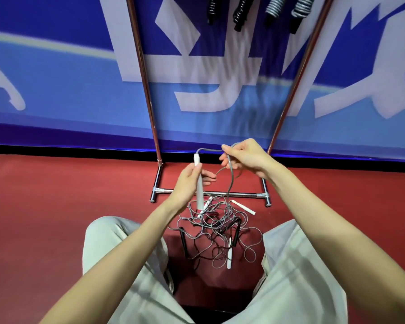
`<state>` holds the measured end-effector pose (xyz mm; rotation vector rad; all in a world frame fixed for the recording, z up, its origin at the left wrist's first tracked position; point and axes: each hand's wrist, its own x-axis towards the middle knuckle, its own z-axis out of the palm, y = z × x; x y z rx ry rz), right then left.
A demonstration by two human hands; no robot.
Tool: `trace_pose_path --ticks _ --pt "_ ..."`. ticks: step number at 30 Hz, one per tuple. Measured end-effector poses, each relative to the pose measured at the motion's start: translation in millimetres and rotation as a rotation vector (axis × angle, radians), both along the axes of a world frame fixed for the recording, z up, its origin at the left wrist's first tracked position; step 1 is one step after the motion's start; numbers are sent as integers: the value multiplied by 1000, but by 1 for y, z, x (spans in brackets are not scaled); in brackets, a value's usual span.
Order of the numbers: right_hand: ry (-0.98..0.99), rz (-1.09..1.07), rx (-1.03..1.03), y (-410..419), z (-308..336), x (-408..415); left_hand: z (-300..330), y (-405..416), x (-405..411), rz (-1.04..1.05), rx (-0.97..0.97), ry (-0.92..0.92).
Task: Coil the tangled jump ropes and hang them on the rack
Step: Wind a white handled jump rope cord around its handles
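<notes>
Two slanting metal poles of the rack (147,94) rise from a chrome foot on the red floor (56,206), in front of a blue banner (68,90) with white characters; at the top edge, coiled ropes (276,8) in black and grey already hang from it. Between the person's knees, on the floor just before the rack's foot, lies the tangle of jump ropes (216,226): thin grey and dark cords looped over one another, with white and black handles sticking out. One grey cord (230,181) climbs from the pile to the hands. The right hand (244,157) pinches this cord, fingers curled round it. The left hand (189,181) grips a white handle (198,183) upright, fingers wrapped around it.
</notes>
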<state>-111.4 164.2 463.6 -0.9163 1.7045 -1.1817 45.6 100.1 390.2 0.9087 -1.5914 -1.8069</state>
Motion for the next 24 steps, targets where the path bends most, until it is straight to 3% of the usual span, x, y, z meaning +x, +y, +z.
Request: trace_pose_path --ticks 4,9,12,17,20,24 --pt "-256 -92 -87 -1 25 0 1 -3 6 -31 120 -9" --pt "-701 -162 -245 -7 49 13 3 10 12 -204 -38 -113" --pt "-873 -221 -364 -10 59 15 7 15 11 -256 -78 -115" --pt "-799 -338 -473 -16 46 -6 17 12 16 -30 84 42" --pt "-532 -340 -283 -10 20 -23 38 5 20 89 117 166" --pt "-490 -253 -49 -2 -22 -18 74 -5 16 135 96 288"
